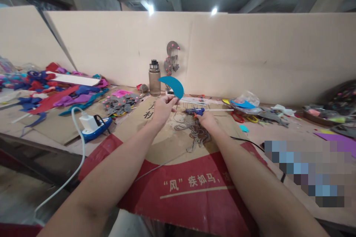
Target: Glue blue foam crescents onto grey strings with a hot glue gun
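Pinched in my left hand (166,108) is a blue crescent-shaped piece (172,86), perhaps felt, raised above the cardboard. My right hand (206,119) is wrapped round a blue glue gun (198,111); its nozzle points left and a white glue stick (219,110) sticks out behind it. Below the gun lies a tangle of grey cord (191,127) on the cardboard sheet (155,152). On the far board hangs a grey crescent ornament (172,49) with pink dots and dangling pieces.
A bottle (155,81) stands at the back. At left are a blue power strip (97,129) with a white cable, grey dotted pieces (119,103) and colourful cloth strips (66,94). To the right lie scissors (251,119), a dish of blue pieces (244,105) and a purple sheet (339,142).
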A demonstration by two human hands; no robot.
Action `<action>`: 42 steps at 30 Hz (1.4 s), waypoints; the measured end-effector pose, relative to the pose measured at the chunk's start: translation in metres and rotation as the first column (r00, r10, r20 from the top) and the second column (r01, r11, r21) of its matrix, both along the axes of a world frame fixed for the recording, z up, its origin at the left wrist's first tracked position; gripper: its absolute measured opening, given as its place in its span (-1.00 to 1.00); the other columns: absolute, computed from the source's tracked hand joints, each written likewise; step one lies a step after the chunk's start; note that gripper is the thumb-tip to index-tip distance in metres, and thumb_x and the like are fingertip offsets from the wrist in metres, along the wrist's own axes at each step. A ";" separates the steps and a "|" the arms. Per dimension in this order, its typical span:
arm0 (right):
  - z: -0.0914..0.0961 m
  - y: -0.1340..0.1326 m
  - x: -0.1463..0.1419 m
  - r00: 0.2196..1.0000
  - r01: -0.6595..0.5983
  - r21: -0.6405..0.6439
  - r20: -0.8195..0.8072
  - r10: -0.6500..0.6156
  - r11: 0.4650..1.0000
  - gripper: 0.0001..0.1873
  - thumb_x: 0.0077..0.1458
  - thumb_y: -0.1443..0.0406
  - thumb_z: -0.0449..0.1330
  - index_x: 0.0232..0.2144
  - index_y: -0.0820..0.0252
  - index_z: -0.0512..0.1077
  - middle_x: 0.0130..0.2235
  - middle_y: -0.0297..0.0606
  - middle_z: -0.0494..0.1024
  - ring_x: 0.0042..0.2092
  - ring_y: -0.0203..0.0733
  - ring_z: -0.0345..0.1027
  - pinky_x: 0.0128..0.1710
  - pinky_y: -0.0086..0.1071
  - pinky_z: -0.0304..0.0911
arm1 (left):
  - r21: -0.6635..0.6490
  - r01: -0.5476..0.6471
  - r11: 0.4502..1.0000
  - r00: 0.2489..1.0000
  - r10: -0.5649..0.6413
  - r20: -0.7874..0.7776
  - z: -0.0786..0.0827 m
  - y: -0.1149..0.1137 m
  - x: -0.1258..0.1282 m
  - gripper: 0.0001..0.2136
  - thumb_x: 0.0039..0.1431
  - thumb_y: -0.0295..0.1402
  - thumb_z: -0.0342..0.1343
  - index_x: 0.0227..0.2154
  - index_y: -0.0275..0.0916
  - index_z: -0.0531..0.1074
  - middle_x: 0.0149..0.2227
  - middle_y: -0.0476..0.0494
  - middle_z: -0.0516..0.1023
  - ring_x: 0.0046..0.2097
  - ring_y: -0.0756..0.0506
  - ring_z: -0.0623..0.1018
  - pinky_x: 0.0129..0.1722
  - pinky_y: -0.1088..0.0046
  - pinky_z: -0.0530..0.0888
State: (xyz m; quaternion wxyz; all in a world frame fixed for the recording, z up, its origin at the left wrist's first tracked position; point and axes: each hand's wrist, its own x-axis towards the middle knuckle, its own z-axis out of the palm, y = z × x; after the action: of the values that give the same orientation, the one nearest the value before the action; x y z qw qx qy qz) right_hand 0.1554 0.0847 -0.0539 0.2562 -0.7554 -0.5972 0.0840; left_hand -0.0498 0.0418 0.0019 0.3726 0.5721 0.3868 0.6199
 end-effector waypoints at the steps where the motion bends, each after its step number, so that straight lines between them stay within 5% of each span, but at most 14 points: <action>1: -0.001 0.000 0.000 1.000 0.007 0.001 0.005 -0.007 1.000 -0.71 0.01 0.12 0.22 -0.40 0.27 0.50 -0.31 0.06 0.56 -0.20 0.08 0.48 -0.17 -0.08 0.32 | 0.008 -0.021 1.000 1.000 0.021 0.010 0.000 0.001 -0.002 -0.88 0.09 -0.32 0.17 -0.39 -0.27 0.52 -0.36 -0.14 0.58 -0.30 -0.04 0.55 -0.52 0.58 0.42; 7: 0.001 -0.013 0.001 0.998 0.050 0.292 -0.049 -0.037 0.955 -0.77 -0.08 0.18 0.28 -0.40 0.23 0.43 -0.23 0.10 0.49 0.01 0.17 0.34 0.02 0.05 0.19 | 0.055 -0.170 0.984 0.985 0.172 -0.029 0.004 0.004 -0.011 -0.87 0.07 -0.31 0.18 -0.41 -0.27 0.54 -0.40 -0.08 0.56 -0.40 -0.01 0.47 -0.50 0.56 0.37; 10: 0.017 -0.027 -0.013 0.975 -0.038 0.470 -0.176 0.136 0.882 -0.75 -0.05 0.22 0.19 -0.29 0.23 0.37 -0.07 0.12 0.40 0.09 0.13 0.24 0.09 0.06 0.14 | 0.179 -0.251 0.951 0.949 0.278 -0.146 0.005 0.002 -0.011 -0.91 0.06 -0.35 0.19 -0.43 -0.25 0.55 -0.40 -0.10 0.57 -0.33 -0.05 0.48 -0.27 0.46 0.42; 12: 0.029 -0.037 -0.033 0.854 -0.169 0.539 -0.338 0.395 0.825 -0.70 -0.04 0.24 0.13 -0.20 0.20 0.29 -0.04 0.02 0.39 0.04 -0.01 0.29 0.06 -0.05 0.20 | 0.309 -0.253 0.917 0.911 0.333 -0.242 0.005 -0.001 -0.010 -0.92 0.07 -0.35 0.19 -0.42 -0.22 0.56 -0.33 -0.14 0.58 -0.23 -0.10 0.49 -0.08 0.37 0.39; 14: 0.038 -0.046 -0.055 0.614 -0.264 0.564 -0.527 0.587 0.783 -0.62 -0.09 0.25 0.13 -0.16 0.15 0.23 -0.04 -0.09 0.40 0.00 -0.13 0.34 0.02 -0.16 0.25 | 0.394 -0.211 0.894 0.889 0.343 -0.302 0.004 -0.003 -0.007 -0.92 0.09 -0.35 0.19 -0.40 -0.20 0.57 -0.26 -0.18 0.58 -0.13 -0.14 0.49 0.03 0.31 0.34; 16: 0.041 -0.053 -0.074 0.397 -0.330 0.546 -0.660 0.638 0.770 -0.50 -0.16 0.29 0.14 -0.08 0.09 0.17 -0.09 -0.21 0.43 -0.13 -0.22 0.41 -0.07 -0.23 0.31 | 0.421 -0.166 0.892 0.893 0.317 -0.319 0.003 -0.006 -0.005 -0.92 0.10 -0.36 0.18 -0.37 -0.17 0.57 -0.22 -0.19 0.58 -0.07 -0.16 0.49 0.07 0.29 0.31; 18: 0.041 -0.058 -0.084 0.319 -0.342 0.504 -0.732 0.602 0.793 -0.45 -0.17 0.29 0.17 -0.06 0.08 0.15 -0.25 -0.35 0.44 -0.29 -0.28 0.40 -0.18 -0.28 0.33 | 0.410 -0.136 0.902 0.908 0.279 -0.312 0.003 -0.008 -0.003 -0.91 0.09 -0.38 0.18 -0.36 -0.15 0.58 -0.21 -0.18 0.59 -0.06 -0.17 0.49 0.09 0.29 0.30; 21: 0.042 -0.062 -0.083 0.431 -0.243 0.482 -0.724 0.539 0.842 -0.56 -0.13 0.19 0.22 -0.16 0.11 0.21 -0.43 -0.47 0.33 -0.44 -0.32 0.25 -0.37 -0.38 0.27 | 0.368 -0.133 0.920 0.929 0.246 -0.278 0.003 -0.009 -0.002 -0.92 0.07 -0.38 0.20 -0.38 -0.15 0.59 -0.22 -0.17 0.60 -0.10 -0.16 0.51 0.06 0.30 0.32; 26: 0.055 -0.069 -0.070 0.637 -0.177 0.569 -0.556 0.534 0.803 -0.78 0.00 0.13 0.17 -0.42 0.17 0.36 -0.51 -0.44 0.27 -0.46 -0.32 0.09 -0.41 -0.40 0.12 | 0.330 -0.140 0.934 0.942 0.227 -0.245 0.003 -0.008 -0.001 -0.92 0.08 -0.37 0.20 -0.39 -0.18 0.59 -0.29 -0.16 0.61 -0.20 -0.12 0.52 -0.04 0.35 0.36; 32: 0.062 -0.075 -0.068 0.639 -0.115 0.607 -0.560 0.527 0.786 -0.75 0.04 0.12 0.13 -0.50 0.18 0.34 -0.52 -0.42 0.26 -0.43 -0.31 0.08 -0.38 -0.39 0.08 | 0.201 -0.099 0.975 0.973 0.137 -0.185 0.003 -0.013 0.004 -0.89 0.08 -0.34 0.19 -0.44 -0.25 0.56 -0.48 -0.06 0.54 -0.43 -0.01 0.45 -0.34 0.46 0.35; 42: 0.056 -0.068 -0.064 0.655 -0.111 0.586 -0.564 0.502 0.803 -0.75 -0.02 0.11 0.15 -0.47 0.19 0.38 -0.50 -0.40 0.31 -0.44 -0.31 0.08 -0.40 -0.40 0.06 | 0.022 0.068 0.997 0.998 -0.068 0.001 0.002 -0.013 0.009 -0.87 0.07 -0.32 0.20 -0.50 -0.25 0.50 -0.53 -0.04 0.50 -0.50 0.04 0.41 -0.47 0.48 0.27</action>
State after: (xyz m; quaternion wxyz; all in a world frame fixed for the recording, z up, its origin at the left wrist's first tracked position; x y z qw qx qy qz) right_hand 0.0919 0.0171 0.0020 0.6295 -0.4554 -0.5790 0.2471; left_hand -0.0405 0.0286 0.0040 0.3876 0.5883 0.3599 0.6117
